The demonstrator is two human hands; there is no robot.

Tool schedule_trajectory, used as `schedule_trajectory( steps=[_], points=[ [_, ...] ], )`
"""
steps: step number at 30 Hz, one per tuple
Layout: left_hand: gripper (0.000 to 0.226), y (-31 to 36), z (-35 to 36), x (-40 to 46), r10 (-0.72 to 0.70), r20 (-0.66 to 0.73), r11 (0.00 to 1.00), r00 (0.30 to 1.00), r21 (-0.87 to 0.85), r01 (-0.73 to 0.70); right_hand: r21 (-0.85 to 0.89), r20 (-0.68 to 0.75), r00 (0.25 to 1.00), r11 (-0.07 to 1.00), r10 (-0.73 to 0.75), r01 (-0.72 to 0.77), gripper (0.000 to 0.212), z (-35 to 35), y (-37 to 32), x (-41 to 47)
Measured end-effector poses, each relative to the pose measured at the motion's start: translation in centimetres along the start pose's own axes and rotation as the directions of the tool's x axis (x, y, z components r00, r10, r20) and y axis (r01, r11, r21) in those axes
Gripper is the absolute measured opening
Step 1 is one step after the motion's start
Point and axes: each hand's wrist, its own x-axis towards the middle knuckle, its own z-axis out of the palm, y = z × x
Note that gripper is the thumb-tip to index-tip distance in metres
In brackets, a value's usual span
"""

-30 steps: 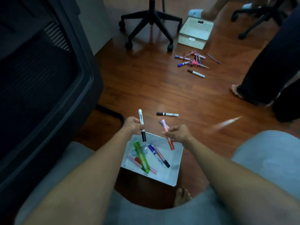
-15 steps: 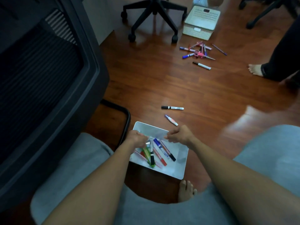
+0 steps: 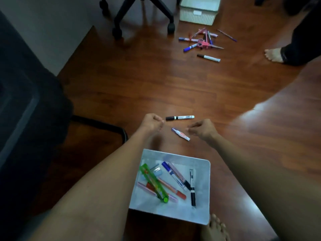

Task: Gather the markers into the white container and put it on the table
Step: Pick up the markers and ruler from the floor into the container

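Flanking the purple marker [image 3: 180,134], empty hands [image 3: 151,122].

A glossy reddish-brown wood floor [image 3: 139,80] fills the room, with a pale patch of light [image 3: 271,108] reflected to the right of the fingers. Far beyond them stand a black chair base [image 3: 139,13] on casters and a white basket [image 3: 198,13], by a grey wall [image 3: 52,32]. A dark chair [image 3: 26,119] looms to their left.

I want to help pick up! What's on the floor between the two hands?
In the head view, a small purple-capped white marker lies between the left hand and right hand.
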Motion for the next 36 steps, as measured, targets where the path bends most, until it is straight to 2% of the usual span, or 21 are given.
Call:
schedule_trajectory(
  steps=[2, 5, 8, 12, 14, 16, 19, 23, 26, 29, 31, 33, 36],
  points=[
    [0.026, -0.4, 1.7, 3.4, 0.049, 0.001, 0.996, 0.999, 0.069, -0.049, -0.021, -0.022, 1.000, 1.000, -0.016, 0.016, 0.027, 0.6, 0.6, 2.5],
    [0.012, -0.6, 2.1, 6.5, 0.174, -0.009, 0.953, 0.985, 0.255, -0.166, -0.197, 0.024, 0.995, 0.975, -0.097, 0.100, 0.033, 1.3, 0.2, 3.5],
    [0.029, -1.6, 2.9, 10.1, 0.250, 0.038, 0.869, 0.967, 0.432, -0.242, -0.263, 0.073, 0.992, 0.957, -0.105, 0.120, 0.034, 2.3, 1.2, 5.4],
    [0.047, -2.6, 4.7, 12.5, 0.227, 0.178, 0.795, 0.957, 0.534, -0.288, -0.309, 0.121, 0.988, 0.942, -0.096, 0.130, 0.032, 3.4, 3.1, 6.6],
    [0.034, -3.1, 5.1, 12.9, 0.299, 0.188, 0.732, 0.936, 0.584, -0.351, -0.313, 0.071, 0.995, 0.946, -0.068, 0.087, 0.035, 3.7, 4.3, 6.9],
    [0.022, -3.4, 5.2, 12.9, 0.353, 0.185, 0.713, 0.917, 0.581, -0.392, -0.303, 0.030, 0.999, 0.952, -0.040, 0.047, 0.040, 3.9, 5.1, 6.9],
    [0.015, -3.6, 5.0, 12.9, 0.330, 0.122, 0.743, 0.936, 0.577, -0.337, -0.302, 0.007, 1.000, 0.953, 0.002, 0.000, 0.040, 4.1, 5.3, 6.8],
    [0.013, -3.0, 4.1, 11.9, 0.119, 0.067, 0.789, 0.991, 0.599, -0.136, -0.287, -0.042, 0.998, 0.956, 0.054, -0.064, 0.045, 4.6, 5.2, 6.4],
    [0.009, -3.0, 2.8, 11.5, 0.003, 0.072, 0.843, 0.997, 0.536, -0.041, -0.263, -0.030, 0.986, 0.950, 0.166, -0.168, 0.045, 4.6, 4.6, 6.1],
    [0.022, -3.3, 0.9, 10.4, -0.060, 0.022, 0.930, 0.998, 0.365, 0.048, -0.249, 0.017, 0.972, 0.942, 0.236, -0.224, 0.035, 3.6, 3.3, 6.0],
    [0.015, -3.3, -0.4, 9.0, -0.085, -0.031, 0.970, 0.996, 0.226, 0.089, -0.102, 0.069, 0.975, 0.973, 0.213, -0.205, 0.024, 2.9, 1.9, 5.7],
    [0.014, -3.1, -1.7, 7.2, -0.117, -0.061, 0.985, 0.991, 0.120, 0.123, 0.004, 0.063, 0.981, 0.983, 0.183, -0.184, 0.024, 2.0, 0.3, 4.9],
    [0.026, -2.2, -3.5, 3.8, -0.134, -0.104, 0.991, 0.985, -0.010, 0.134, 0.124, 0.079, 0.987, 0.981, 0.138, -0.147, 0.026, 0.8, -2.5, 2.0]
  ],
)
